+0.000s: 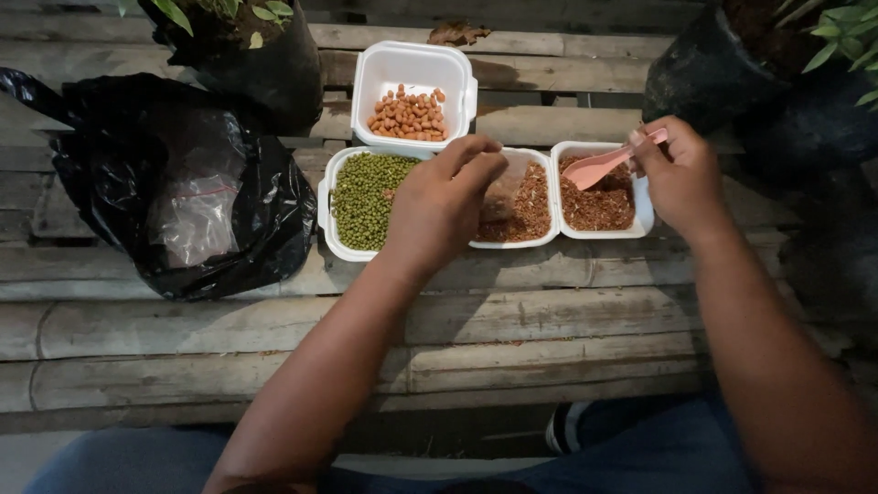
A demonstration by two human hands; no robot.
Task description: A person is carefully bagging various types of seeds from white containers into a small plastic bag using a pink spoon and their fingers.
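My left hand (444,203) hovers over the white foam trays, its fingers pinched on a small clear plastic bag (502,194) that hangs above the middle tray of reddish-brown grain (532,209). My right hand (681,178) grips a pink plastic spoon (596,168), whose bowl rests in the right tray of reddish-brown grain (599,209). Green mung beans (364,197) fill the left tray. Behind it, a white foam box (413,66) holds peanuts (409,115).
A black plastic bag (119,174) with clear bags (197,220) inside lies at the left on the bamboo slat bench (512,320). Black plant pots stand at the back left (274,73) and back right (704,73). A shoe (567,426) shows below the bench.
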